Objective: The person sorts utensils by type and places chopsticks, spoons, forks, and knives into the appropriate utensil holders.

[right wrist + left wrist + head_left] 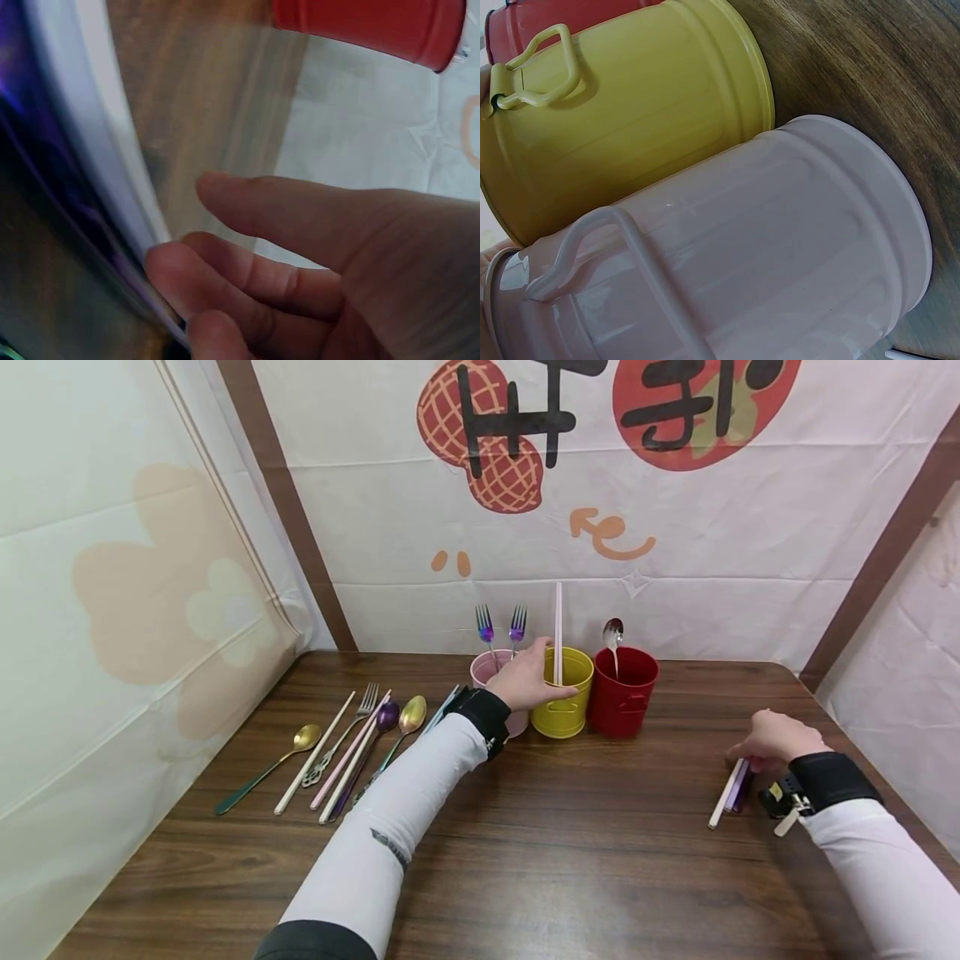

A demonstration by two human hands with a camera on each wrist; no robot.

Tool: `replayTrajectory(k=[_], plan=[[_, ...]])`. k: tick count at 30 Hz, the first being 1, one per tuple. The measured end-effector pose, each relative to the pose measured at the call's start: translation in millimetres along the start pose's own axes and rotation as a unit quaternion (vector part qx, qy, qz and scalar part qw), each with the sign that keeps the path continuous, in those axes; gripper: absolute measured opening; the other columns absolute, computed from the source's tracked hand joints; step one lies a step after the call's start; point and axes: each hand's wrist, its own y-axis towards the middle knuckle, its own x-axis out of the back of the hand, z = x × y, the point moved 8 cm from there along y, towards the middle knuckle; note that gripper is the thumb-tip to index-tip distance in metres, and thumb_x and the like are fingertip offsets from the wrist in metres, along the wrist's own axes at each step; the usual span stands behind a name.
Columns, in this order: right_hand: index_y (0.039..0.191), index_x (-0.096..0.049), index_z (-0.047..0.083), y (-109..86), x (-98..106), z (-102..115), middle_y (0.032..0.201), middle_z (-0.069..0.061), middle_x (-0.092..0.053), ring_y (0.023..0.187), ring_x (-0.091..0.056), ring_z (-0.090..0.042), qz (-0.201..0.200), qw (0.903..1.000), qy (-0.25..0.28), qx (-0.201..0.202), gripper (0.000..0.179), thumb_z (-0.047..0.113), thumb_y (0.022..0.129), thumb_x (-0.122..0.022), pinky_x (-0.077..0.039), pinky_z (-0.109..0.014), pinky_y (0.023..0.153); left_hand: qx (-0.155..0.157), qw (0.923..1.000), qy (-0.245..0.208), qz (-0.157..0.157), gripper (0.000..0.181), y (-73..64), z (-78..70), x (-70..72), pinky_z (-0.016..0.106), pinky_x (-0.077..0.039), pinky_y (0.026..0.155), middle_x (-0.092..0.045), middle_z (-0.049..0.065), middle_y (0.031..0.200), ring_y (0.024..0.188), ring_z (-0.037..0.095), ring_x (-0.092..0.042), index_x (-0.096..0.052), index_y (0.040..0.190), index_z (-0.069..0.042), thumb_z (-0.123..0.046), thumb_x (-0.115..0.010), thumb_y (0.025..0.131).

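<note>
Left hand [531, 678]: centre; thumb and fingers apart beside the upright chopsticks [558, 622].
Chopsticks: standing in the yellow bucket [558, 720], upper centre.
Right hand [777, 739]: right side; thumb apart from loosely bent fingers, fingertips touching slender utensils.
Slender utensils [724, 797]: white and purple, right side.

Brown table [570, 860] under utensils [343, 760], buckets [557, 724]

On the table [570, 852], three buckets [558, 720] stand side by side at frame centre. Spoons [306, 737] and chopsticks [315, 752] lie at frame left.
</note>
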Motion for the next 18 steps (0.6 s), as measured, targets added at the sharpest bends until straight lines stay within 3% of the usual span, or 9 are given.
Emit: replayTrajectory(k=[5, 12, 18], plan=[[0.056, -0.064, 0.005, 4.0, -13, 3, 0.050, 0.003, -0.057, 0.048, -0.053, -0.009, 0.015, 0.9990, 0.020, 0.037, 0.031, 0.019, 0.084, -0.070, -0.043, -0.024, 0.048, 0.001, 1.0000, -0.002, -0.001, 0.089, -1.4, -0.4, 0.8, 0.037, -0.047, 0.096, -0.055, 0.010, 0.124, 0.111, 0.020, -0.056, -0.028, 0.143, -0.008, -0.053, -0.073, 0.081], [0.055, -0.062, 0.008, 2.5, -15, 8, 0.049, 0.004, -0.058, 0.046, -0.049, -0.008, 0.007, 0.9990, 0.003, 0.044, 0.031, 0.022, 0.082, -0.069, -0.038, -0.024, 0.048, 0.000, 1.0000, -0.009, 0.000, 0.090, -1.9, -0.8, 0.8, 0.037, -0.046, 0.096, -0.055, 0.008, 0.124, 0.112, 0.020, -0.056, -0.028, 0.144, -0.007, -0.052, -0.073, 0.081], [0.055, -0.061, 0.007, 5.9, -20, 9, 0.048, 0.002, -0.059, 0.042, -0.047, -0.004, 0.007, 0.9978, 0.038, 0.053, 0.031, 0.019, 0.081, -0.071, -0.036, -0.020, 0.044, 0.000, 0.9999, -0.014, -0.001, 0.089, -2.0, -0.8, 1.1, 0.037, -0.046, 0.096, -0.055, 0.008, 0.124, 0.112, 0.020, -0.056, -0.028, 0.144, -0.007, -0.051, -0.074, 0.081]])
